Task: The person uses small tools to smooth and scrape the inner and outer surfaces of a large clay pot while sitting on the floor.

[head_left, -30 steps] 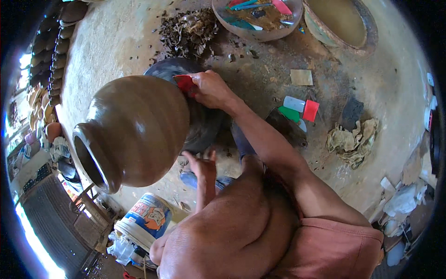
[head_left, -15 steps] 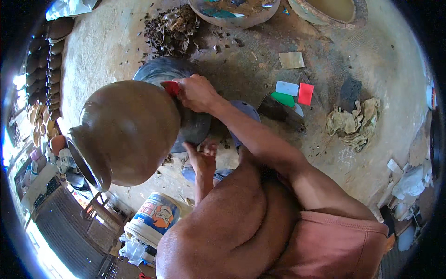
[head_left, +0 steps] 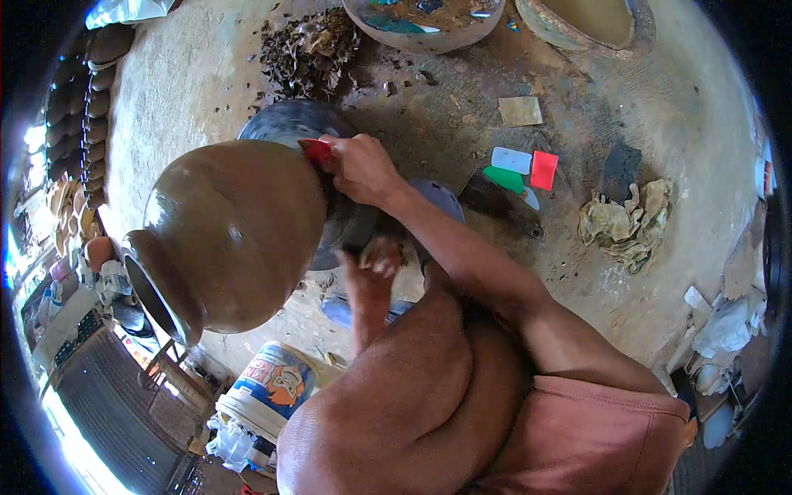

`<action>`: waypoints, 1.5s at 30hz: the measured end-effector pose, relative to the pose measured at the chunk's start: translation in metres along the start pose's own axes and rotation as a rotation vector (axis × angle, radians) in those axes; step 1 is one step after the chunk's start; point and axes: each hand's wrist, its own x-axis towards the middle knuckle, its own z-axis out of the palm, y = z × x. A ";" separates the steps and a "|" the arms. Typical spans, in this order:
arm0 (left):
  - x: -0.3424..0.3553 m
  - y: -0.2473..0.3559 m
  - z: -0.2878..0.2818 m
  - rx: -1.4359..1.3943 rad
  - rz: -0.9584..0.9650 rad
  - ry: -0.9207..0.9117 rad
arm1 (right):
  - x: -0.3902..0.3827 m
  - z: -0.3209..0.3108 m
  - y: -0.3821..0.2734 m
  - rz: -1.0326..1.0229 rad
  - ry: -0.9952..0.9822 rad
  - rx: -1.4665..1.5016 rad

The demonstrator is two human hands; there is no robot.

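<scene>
A large brown clay pot (head_left: 247, 231) with a flared rim stands on a dark round turntable (head_left: 334, 235), its mouth toward the lower left of the view. My right hand (head_left: 360, 169) is closed around a red scraper (head_left: 316, 152), whose edge meets the pot's side near its base. Beside the turntable's near edge is my left hand (head_left: 371, 272), thumb and fingers apart, holding nothing. Whether its fingertips touch the turntable is hard to make out.
Flat scrapers in white, green and red (head_left: 544, 171) lie on the floor by a dark blade-like tool (head_left: 499, 202). Farther right is a crumpled cloth (head_left: 629, 221). Clay scraps (head_left: 309, 54) and a wide bowl (head_left: 429, 43) lie ahead. A bucket (head_left: 276, 381) stands near my knee.
My left hand has shifted slightly up and right, its fingers more curled. My right hand and the red scraper have moved a little to the right along the pot.
</scene>
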 end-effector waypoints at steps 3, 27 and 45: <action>0.038 0.080 -0.044 -0.015 0.271 -0.049 | 0.004 0.005 -0.003 -0.004 0.003 0.028; 0.023 0.033 -0.046 0.073 0.081 -0.050 | -0.006 0.002 -0.002 0.024 -0.007 0.009; 0.064 0.086 -0.077 -0.114 0.427 -0.054 | -0.013 0.013 -0.020 -0.035 0.006 0.085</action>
